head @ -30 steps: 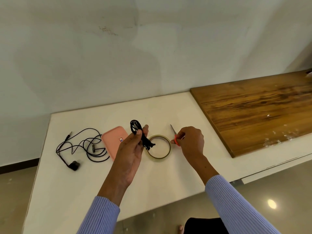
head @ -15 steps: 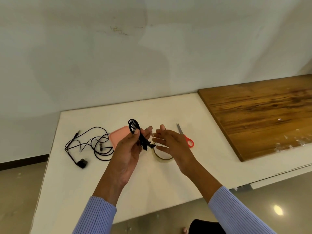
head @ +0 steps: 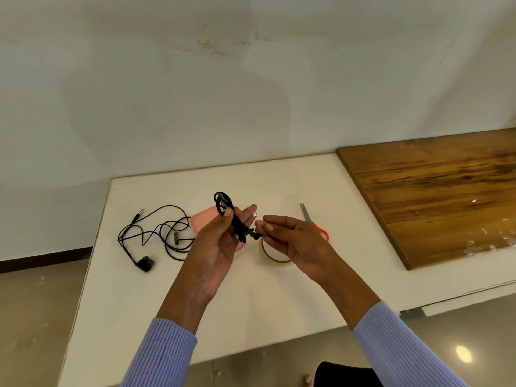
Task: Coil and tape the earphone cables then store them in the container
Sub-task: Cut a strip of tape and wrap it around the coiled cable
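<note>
My left hand [head: 215, 247] is raised above the white table and grips a coiled black earphone cable [head: 223, 203]; its loop sticks up past my thumb and the earbuds hang by my palm. A small clear piece of tape [head: 255, 216] sits at my left fingertips. My right hand [head: 296, 241] reaches in from the right and its fingertips pinch that tape beside the coil. A second black earphone [head: 156, 233] lies uncoiled on the table at the left. The pink container [head: 199, 222] lies flat behind my left hand, mostly hidden.
A roll of clear tape [head: 268, 255] lies under my right hand. Red-handled scissors [head: 314, 226] rest just right of it. A wooden board [head: 432, 196] covers the table's right side. The white table [head: 251, 317] ends at a wall behind and at the floor in front.
My right hand put the scissors down on the table and moved left to the coil. My left hand has kept hold of the coiled cable.
</note>
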The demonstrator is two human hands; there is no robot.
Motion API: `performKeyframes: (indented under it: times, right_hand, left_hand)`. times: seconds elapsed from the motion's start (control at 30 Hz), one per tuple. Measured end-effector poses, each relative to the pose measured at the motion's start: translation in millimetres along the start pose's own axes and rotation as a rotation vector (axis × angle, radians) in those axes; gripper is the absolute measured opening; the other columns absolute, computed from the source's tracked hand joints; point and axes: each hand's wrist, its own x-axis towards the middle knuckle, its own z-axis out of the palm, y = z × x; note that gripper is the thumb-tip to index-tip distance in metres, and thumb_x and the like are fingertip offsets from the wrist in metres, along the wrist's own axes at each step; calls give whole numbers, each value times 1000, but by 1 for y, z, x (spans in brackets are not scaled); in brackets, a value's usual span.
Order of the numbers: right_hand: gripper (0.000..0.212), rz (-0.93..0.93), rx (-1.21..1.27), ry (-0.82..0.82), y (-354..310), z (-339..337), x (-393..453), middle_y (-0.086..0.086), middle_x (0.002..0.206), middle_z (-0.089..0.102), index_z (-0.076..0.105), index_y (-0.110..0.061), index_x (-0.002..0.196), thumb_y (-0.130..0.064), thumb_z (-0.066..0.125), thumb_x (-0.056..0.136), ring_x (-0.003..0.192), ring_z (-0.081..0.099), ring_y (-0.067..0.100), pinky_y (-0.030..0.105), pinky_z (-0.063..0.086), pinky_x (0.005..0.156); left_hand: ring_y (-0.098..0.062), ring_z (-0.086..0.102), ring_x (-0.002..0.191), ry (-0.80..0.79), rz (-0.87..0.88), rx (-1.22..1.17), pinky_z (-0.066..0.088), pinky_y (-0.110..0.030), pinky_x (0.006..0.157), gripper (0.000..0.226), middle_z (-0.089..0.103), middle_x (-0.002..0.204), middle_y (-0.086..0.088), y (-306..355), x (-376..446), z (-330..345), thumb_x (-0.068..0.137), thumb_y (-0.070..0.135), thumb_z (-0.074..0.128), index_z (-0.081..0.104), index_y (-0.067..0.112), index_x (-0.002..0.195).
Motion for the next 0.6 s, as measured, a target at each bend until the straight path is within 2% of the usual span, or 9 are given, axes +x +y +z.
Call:
performKeyframes:
  times: [0.1, 0.17, 0.23, 0.3, 0.37, 0.43, 0.6]
  right_hand:
    - [29, 127, 114, -78, -8, 0, 0, 18, 101, 70, 60, 8, 109, 12, 38, 90, 89, 71, 22, 27, 57, 79]
    - [32, 162, 187, -75, -8, 1, 1, 21, 100, 70, 60, 9, 106, 4, 33, 91, 88, 71, 25, 29, 58, 78]
    - [27, 151, 163, -26, -5, 3, 3, 19, 96, 71, 62, 7, 103, -10, 44, 93, 87, 71, 25, 29, 59, 77]
    - [25, 87, 31, 40, 0, 3, 5, 15, 95, 72, 66, 1, 100, -19, 64, 86, 84, 71, 20, 25, 58, 75]
    - [20, 21, -58, 65, 3, 0, 6, 14, 96, 71, 68, -1, 96, -11, 69, 79, 81, 71, 16, 21, 57, 73]
    - [18, 4, -31, 56, 3, -4, 5, 15, 95, 72, 68, 1, 98, 0, 65, 80, 81, 71, 16, 21, 57, 73]
    - [27, 123, 92, -67, -9, -8, 4, 15, 100, 71, 61, 7, 111, 12, 48, 88, 90, 70, 20, 26, 56, 81]
  left_hand:
    - [-17, 62, 113, 10, -22, 5, 36, -35, 104, 10, 69, 113, -13, 2, 0, -3, 83, 24, 53, 59, 16, 84]
    - [-18, 61, 114, 8, -25, 9, 36, -34, 104, 11, 66, 117, -16, 2, 1, -4, 84, 23, 53, 60, 15, 85]
    - [-18, 62, 112, 11, -36, 18, 40, -33, 99, 13, 66, 118, -16, 1, 1, -2, 88, 21, 51, 61, 13, 85]
    - [-17, 64, 108, 9, -41, 19, 42, -31, 90, 16, 68, 114, -15, -1, -1, 0, 89, 19, 51, 63, 14, 81]
    - [-16, 65, 107, 6, -36, 13, 42, -29, 85, 21, 69, 111, -14, -2, -1, 3, 86, 20, 52, 68, 16, 74]
    - [-16, 65, 108, 12, -33, 6, 42, -28, 84, 19, 69, 112, -13, -3, 0, 3, 86, 21, 51, 66, 17, 76]
    - [-13, 63, 111, 24, -26, -15, 41, -30, 88, 10, 67, 118, -12, -1, 2, 0, 83, 25, 52, 58, 17, 84]
